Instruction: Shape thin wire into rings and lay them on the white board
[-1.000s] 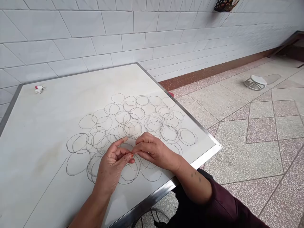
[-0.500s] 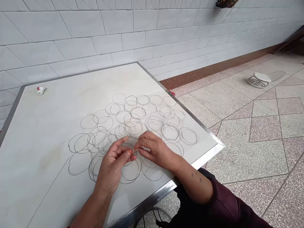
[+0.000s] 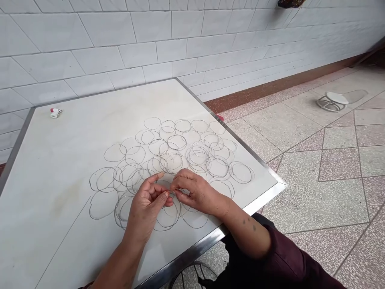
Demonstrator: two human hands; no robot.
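My left hand (image 3: 148, 202) pinches a thin wire between thumb and index finger, and one of its fingertips wears a tan wrap. Close against it, my right hand (image 3: 195, 190) is closed on the same wire with thumb and fingertips. The wire itself is mostly hidden by the fingers, so its full shape cannot be made out. Under and around both hands, many thin wire rings (image 3: 217, 167) lie overlapping on the white table (image 3: 75, 148). A straight piece of wire or a line (image 3: 63, 242) runs across the tabletop to the left.
Small red and white items (image 3: 55, 112) sit at the table's far left corner. A metal edge (image 3: 222, 232) borders the table. Beyond it, a round white stool (image 3: 333, 101) stands on the tiled floor. A white tiled wall (image 3: 150, 28) rises behind.
The view has shifted slightly, moving the scene a little to the right. Both hands stay together at the wire, with only small finger movement.
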